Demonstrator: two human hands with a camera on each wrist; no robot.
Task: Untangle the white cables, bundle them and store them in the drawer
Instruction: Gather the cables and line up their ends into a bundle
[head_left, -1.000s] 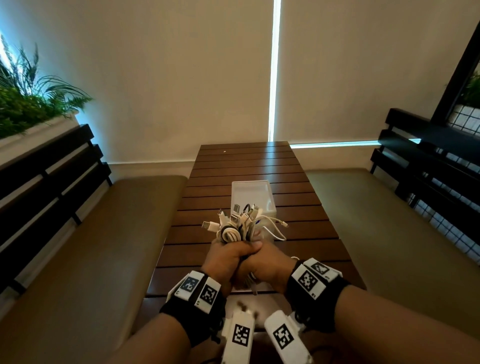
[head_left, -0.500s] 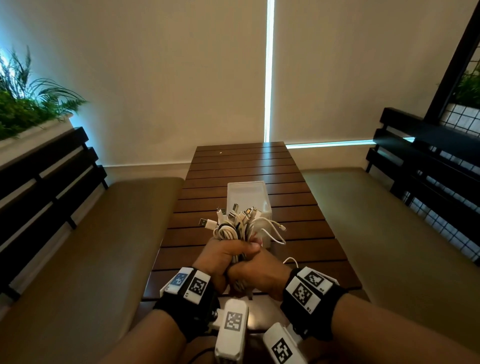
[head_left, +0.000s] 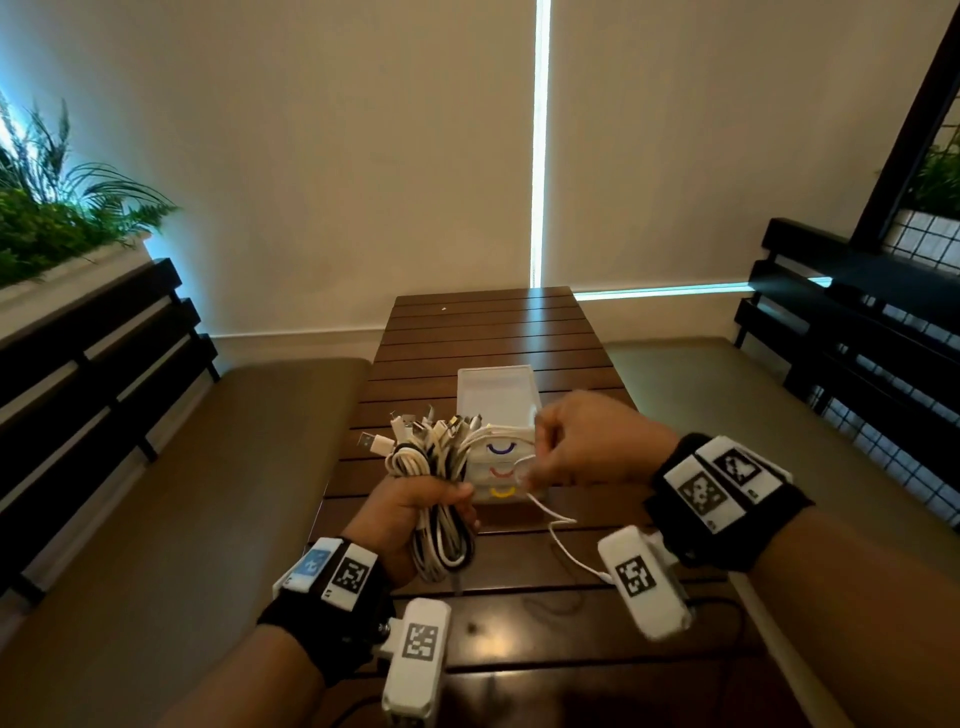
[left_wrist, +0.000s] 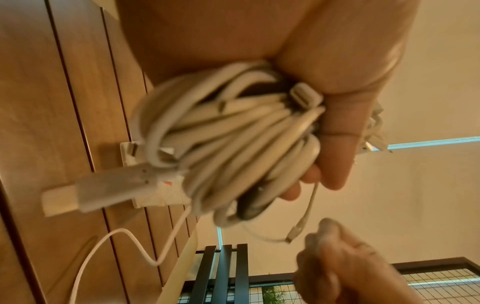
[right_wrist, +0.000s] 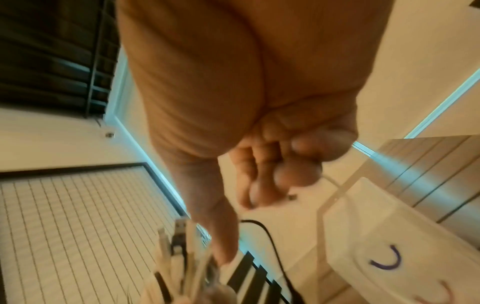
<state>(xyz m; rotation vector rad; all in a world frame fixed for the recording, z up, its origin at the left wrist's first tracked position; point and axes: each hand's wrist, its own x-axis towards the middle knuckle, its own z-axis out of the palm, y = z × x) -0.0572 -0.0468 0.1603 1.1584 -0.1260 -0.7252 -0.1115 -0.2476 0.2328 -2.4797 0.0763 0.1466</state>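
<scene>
Head view: left hand (head_left: 410, 512) fisted round bundle of coiled white rubbery cables (head_left: 439, 486) above brown slatted wooden table (head_left: 483, 332), w/ right hand (head_left: 582, 441) pinching one thin loose white strand (head_left: 558, 525). Light, floppy, springy; best gripped mid-coil.

The head view looks forward and down along the slatted bench (head_left: 483, 332) toward the far wall. Each wrist view looks from very near, rolled sideways, along its palm. All three share the cable bundle (head_left: 441, 467) (left_wrist: 233, 144) (right_wrist: 182, 267) and the drawer box (head_left: 498, 400) (right_wrist: 376, 236).
</scene>
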